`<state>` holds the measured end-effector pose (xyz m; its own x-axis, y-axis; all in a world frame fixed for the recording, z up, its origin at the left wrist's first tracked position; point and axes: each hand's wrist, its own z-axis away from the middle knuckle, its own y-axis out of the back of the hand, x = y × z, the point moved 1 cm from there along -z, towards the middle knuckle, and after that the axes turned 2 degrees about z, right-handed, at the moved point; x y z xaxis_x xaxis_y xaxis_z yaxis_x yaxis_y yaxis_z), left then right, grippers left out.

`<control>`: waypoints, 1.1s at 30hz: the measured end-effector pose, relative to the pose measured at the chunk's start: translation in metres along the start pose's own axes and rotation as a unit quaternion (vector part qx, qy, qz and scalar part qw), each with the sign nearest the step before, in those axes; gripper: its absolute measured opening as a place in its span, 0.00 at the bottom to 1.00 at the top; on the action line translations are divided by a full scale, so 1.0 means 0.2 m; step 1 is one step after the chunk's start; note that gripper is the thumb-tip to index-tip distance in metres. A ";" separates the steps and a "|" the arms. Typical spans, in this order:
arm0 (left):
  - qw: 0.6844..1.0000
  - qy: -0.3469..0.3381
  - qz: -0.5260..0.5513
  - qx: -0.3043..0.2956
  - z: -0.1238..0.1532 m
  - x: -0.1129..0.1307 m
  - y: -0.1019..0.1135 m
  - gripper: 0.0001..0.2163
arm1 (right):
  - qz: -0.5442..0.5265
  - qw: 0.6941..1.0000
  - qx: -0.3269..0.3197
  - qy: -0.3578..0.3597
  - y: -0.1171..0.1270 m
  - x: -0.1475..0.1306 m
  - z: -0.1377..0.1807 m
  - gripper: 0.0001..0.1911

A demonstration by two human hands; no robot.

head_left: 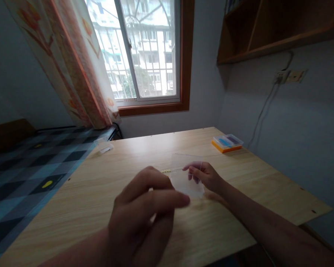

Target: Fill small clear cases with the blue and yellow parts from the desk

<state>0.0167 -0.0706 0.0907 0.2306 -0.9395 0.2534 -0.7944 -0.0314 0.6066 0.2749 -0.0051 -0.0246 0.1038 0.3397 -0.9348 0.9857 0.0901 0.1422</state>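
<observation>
A clear plastic case [185,185], seemingly with its lid raised, is over the middle of the wooden table. My right hand [204,173] grips it at its right side, some fingers showing through the plastic. Closer to the camera is my left hand [144,207], its fingers bent and drawn together, overlapping the case's left edge in view. Whether it touches the case, or has something small between its fingers, I cannot make out. Beside its knuckles shows a short yellow patterned strip [166,171], partly hidden.
A flat box with an orange base and clear lid [227,142] lies at the table's [133,152] back right. Another clear plastic container [103,144] stands at the back left corner. A checked bed [30,174] adjoins the left edge; a shelf [239,55] hangs at upper right.
</observation>
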 end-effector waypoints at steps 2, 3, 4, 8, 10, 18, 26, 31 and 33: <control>0.995 -0.048 0.027 0.082 -0.06 -0.13 -0.03 0.13 | 0.011 0.999 -0.046 0.011 -0.02 0.00 0.02 0.25; 0.995 -0.050 0.013 0.088 -0.07 -0.21 -0.04 0.12 | 0.020 0.997 -0.072 0.017 -0.03 0.00 0.03 0.24; 0.995 -0.043 -0.010 0.089 -0.07 -0.30 -0.04 0.11 | 0.032 0.994 -0.099 0.025 -0.04 -0.01 0.04 0.23; 0.987 0.075 -0.095 0.103 0.05 -0.66 -0.02 0.07 | 0.075 0.978 -0.188 0.038 -0.08 -0.03 0.08 0.16; 0.978 0.151 -0.117 0.088 0.13 -0.80 -0.02 0.09 | 0.085 0.974 -0.208 0.034 -0.10 -0.04 0.10 0.14; 0.959 0.240 -0.112 -0.103 0.26 -0.99 -0.18 0.14 | 0.169 0.956 -0.223 0.090 -0.12 -0.08 0.09 0.11; 0.906 0.385 -0.080 -0.159 0.19 -1.06 -0.22 0.16 | 0.234 0.944 -0.214 0.093 -0.09 -0.04 0.07 0.13; 0.892 0.410 -0.078 -0.174 0.17 -1.04 -0.24 0.17 | 0.258 0.938 -0.216 0.077 -0.06 -0.02 0.06 0.11; 0.890 0.410 -0.078 -0.183 0.16 -1.03 -0.24 0.17 | 0.260 0.938 -0.219 0.073 -0.05 -0.01 0.05 0.10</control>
<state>-0.0105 0.1133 -0.0140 0.7736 -0.3637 0.5190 -0.5156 0.1148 0.8491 0.2657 -0.0167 -0.0272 0.5035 0.5666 -0.6522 0.6545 0.2426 0.7161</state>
